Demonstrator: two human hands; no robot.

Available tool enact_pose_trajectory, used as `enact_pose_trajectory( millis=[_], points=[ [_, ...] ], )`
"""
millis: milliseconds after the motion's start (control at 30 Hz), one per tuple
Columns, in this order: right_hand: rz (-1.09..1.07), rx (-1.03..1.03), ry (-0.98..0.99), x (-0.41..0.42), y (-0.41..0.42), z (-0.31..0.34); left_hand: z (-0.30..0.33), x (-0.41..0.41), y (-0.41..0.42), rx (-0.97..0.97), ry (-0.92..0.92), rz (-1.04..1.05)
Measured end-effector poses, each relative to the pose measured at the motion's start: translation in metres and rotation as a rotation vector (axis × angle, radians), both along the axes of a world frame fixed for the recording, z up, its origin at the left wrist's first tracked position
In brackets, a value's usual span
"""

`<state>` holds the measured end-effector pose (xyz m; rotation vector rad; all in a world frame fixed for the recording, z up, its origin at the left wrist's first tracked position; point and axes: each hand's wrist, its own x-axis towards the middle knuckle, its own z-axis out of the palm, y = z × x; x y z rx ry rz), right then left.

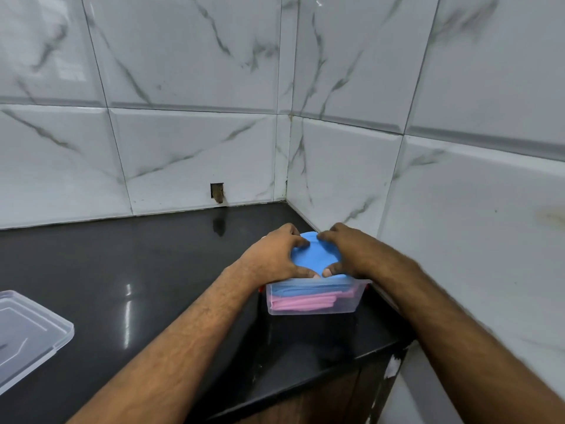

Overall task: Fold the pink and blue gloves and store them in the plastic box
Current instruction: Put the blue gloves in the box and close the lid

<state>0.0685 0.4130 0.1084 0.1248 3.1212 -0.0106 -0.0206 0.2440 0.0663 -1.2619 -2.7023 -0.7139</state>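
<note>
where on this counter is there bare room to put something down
The widest bare patch of black counter lies between the clear lid at the left edge and the plastic box, back to the tiled wall. The right corner is crowded: both hands press the blue glove into the box there.

Blue glove [316, 255] over pink glove [302, 302], clear box [275, 301], black counter [122, 270], grey-veined white tiles [183, 71]

Both hands [272, 255] [351, 252] press blue gloves [315, 255] into plastic box [312, 307].
</note>
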Motion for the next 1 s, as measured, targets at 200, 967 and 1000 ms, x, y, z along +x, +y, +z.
enact_pose_trajectory(
  millis=[200,967,1000],
  points=[
    [0.056,0.087,-0.116,-0.007,0.012,0.005,0.003,-0.002,0.003,-0.099,0.047,0.012],
    [0.045,0.341,-0.350,-0.021,0.020,-0.003,0.025,0.003,0.018,-0.545,0.053,-0.038],
    [0.044,0.343,-0.345,-0.021,0.021,-0.004,0.024,0.004,0.017,-0.535,0.063,-0.032]
  ],
)
